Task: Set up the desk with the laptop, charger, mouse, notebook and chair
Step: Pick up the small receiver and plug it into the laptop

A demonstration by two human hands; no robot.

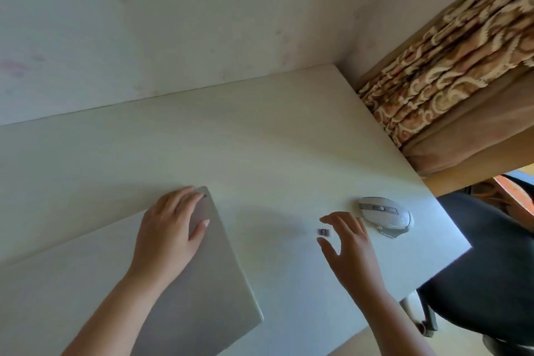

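One closed laptop (199,277) flat on one white desk (260,130), left hand (170,228) resting on its far corner, fingers straight. One white mouse (385,215) near the right edge. Right hand (346,243) spread wide, holding nothing, just beside one small dark dongle (323,232). One dark chair (485,263) at right.

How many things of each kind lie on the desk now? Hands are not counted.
Laptop, closed: 1
Mouse: 1
Small dark plug-like piece: 1
Total: 3
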